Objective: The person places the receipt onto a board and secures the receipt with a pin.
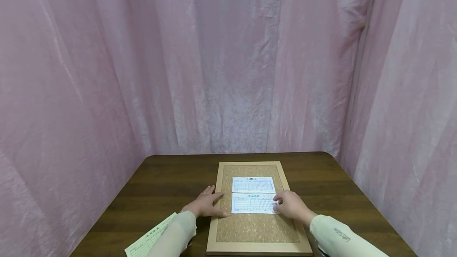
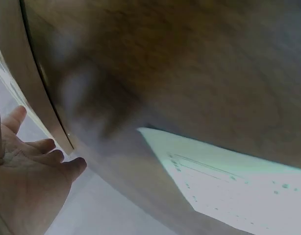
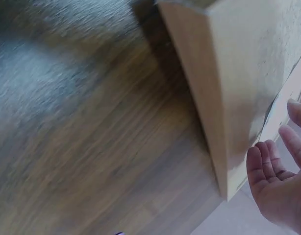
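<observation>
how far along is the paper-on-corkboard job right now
Done, it seems: one white printed slip lies square on the cork board. In hand: the right hand touches the right edge of a second slip just below it, while the left hand rests flat on the board's left frame. Left: a yellowish form lies on the wooden table, off the board. No pins are visible.

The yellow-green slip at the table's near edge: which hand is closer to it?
Left. The left hand rests on the cork board's left frame, just beyond the yellow-green slip; the right hand is across the board.
</observation>
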The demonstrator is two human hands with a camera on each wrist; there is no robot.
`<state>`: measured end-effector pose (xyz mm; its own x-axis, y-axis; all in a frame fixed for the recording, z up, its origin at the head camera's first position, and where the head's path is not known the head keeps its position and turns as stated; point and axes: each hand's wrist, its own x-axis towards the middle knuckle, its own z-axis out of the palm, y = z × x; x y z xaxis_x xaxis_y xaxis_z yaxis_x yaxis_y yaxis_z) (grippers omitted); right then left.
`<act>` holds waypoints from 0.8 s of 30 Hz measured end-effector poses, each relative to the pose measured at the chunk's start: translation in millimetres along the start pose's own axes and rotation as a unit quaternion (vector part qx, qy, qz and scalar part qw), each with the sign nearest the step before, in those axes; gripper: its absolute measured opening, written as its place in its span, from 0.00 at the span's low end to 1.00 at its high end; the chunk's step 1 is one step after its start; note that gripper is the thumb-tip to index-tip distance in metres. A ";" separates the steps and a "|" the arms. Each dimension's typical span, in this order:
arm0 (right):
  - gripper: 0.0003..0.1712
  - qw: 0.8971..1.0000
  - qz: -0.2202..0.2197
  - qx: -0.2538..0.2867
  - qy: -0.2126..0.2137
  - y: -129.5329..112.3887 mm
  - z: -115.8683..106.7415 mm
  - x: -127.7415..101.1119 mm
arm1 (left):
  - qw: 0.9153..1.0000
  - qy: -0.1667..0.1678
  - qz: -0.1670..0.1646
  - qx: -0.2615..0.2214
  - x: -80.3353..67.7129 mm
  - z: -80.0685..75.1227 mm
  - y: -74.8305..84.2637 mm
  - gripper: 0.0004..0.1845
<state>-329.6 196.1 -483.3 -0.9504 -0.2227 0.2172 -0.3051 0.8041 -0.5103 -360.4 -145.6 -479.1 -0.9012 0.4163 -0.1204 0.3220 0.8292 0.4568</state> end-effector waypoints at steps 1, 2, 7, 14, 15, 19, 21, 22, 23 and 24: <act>0.10 1.000 0.003 -0.002 0.006 2.2 -1.1 -0.2 | 1.000 0.000 -0.001 -0.004 -1.3 -0.8 -1.4 0.48; 0.10 1.000 0.005 -0.005 0.012 4.2 -2.5 -0.2 | 1.000 0.001 -0.003 -0.008 -2.3 -1.3 -3.3 0.48; 0.18 0.999 0.016 -0.026 0.027 12.6 -7.6 0.3 | 1.000 0.013 -0.014 -0.022 -7.2 -4.5 -9.4 0.47; 0.34 0.999 0.030 -0.045 -0.005 22.5 -8.6 2.3 | 0.999 0.024 -0.023 -0.024 -11.6 -8.9 -18.3 0.47; 0.37 0.998 0.035 -0.043 -0.014 24.0 -8.2 2.8 | 0.999 0.025 -0.024 -0.028 -12.5 -9.8 -18.8 0.47; 0.48 0.997 0.060 -0.038 -0.043 29.1 -6.7 3.6 | 0.998 0.029 -0.032 -0.037 -15.8 -12.0 -20.9 0.46; 0.52 0.996 0.069 -0.039 -0.049 31.3 -6.2 3.4 | 0.998 0.029 -0.035 -0.037 -16.8 -12.7 -22.2 0.46; 0.53 0.995 0.072 -0.039 -0.050 32.4 -6.0 3.1 | 0.998 0.029 -0.036 -0.035 -17.2 -12.7 -23.1 0.46; 0.54 0.995 0.074 -0.040 -0.050 33.7 -5.7 3.0 | 0.998 0.029 -0.037 -0.034 -17.6 -12.9 -23.9 0.46; 0.55 0.995 0.078 -0.039 -0.050 34.7 -5.6 2.5 | 0.998 0.029 -0.037 -0.033 -17.8 -13.1 -24.9 0.46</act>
<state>-342.2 226.5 -495.8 -0.9883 -0.1423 0.0552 -0.1516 0.8726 -0.4643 -356.2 -178.6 -476.8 -0.9375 0.3313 -0.1062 0.2361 0.8302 0.5050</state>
